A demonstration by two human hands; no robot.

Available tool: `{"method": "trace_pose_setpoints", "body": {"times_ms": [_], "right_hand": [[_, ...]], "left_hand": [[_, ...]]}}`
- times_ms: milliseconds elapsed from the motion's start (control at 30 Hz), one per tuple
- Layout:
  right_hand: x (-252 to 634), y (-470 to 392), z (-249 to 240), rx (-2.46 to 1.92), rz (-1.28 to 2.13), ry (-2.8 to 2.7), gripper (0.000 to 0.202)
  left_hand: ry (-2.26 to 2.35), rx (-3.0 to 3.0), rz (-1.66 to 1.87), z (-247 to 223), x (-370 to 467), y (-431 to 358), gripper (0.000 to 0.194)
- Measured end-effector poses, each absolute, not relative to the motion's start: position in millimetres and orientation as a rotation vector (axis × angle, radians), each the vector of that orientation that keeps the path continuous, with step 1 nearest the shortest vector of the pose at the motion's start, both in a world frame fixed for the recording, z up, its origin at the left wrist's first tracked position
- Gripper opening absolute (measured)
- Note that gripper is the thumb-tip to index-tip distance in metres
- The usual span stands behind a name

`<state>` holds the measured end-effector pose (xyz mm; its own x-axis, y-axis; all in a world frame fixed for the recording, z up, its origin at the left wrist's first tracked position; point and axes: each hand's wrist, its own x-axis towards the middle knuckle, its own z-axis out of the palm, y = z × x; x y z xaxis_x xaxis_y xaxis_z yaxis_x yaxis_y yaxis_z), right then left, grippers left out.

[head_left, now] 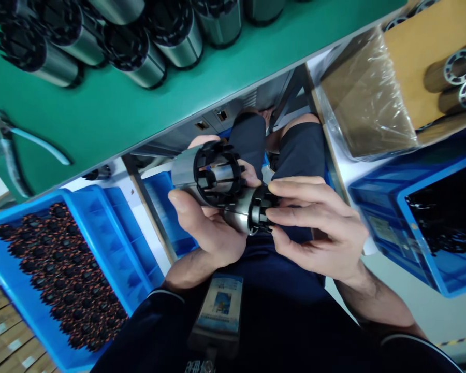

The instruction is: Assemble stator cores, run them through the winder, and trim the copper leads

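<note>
My left hand (213, 230) is wrapped round a large metal cylinder (186, 171) with a black slotted plastic end ring (212, 189) turned to the right. Just below it lies a smaller shiny metal cylinder (237, 215), also against my left hand. A black toothed plastic end piece (261, 210) sits at this smaller cylinder's right end. My right hand (324, 225) pinches that end piece between thumb and fingertips. Both parts are held above my lap, and the left fingers behind them are mostly hidden.
Several similar cylinders (143, 65) and pliers (13, 140) lie on the green table (112, 119). At left, a blue bin (81, 248) holds black-and-orange parts (66, 280). To the right are a carton (367, 98) with metal tubes (446, 72) and a blue bin (419, 248) of black parts.
</note>
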<state>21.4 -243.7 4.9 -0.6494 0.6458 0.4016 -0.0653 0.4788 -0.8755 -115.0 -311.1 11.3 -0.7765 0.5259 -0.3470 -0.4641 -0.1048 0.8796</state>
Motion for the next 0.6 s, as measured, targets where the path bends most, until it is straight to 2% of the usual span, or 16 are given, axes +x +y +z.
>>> {"method": "trace_pose_setpoints", "body": {"times_ms": [133,300,367,433,533,600], "right_hand": [[25,-252,4,-0.554,1.325,-1.945,0.048],[27,-255,4,-0.57,1.339,-1.907,0.024],[26,-255,3,-0.542,1.325,-1.905,0.023],[26,-255,2,-0.519,1.312,-1.87,0.034],[26,-255,-1,-0.56,1.292,-1.846,0.063],[27,-254,-1,-0.59,1.276,-1.893,0.071]], "left_hand": [[1.588,0.101,2.144,12,-113,-309,0.069],[1.594,0.18,2.123,20,-111,-301,0.068],[1.601,0.179,2.153,20,-110,-301,0.067],[1.621,0.197,2.145,19,-109,-303,0.067],[1.641,0.22,2.066,16,-110,-307,0.072],[1.624,0.211,2.018,14,-111,-309,0.074]]}}
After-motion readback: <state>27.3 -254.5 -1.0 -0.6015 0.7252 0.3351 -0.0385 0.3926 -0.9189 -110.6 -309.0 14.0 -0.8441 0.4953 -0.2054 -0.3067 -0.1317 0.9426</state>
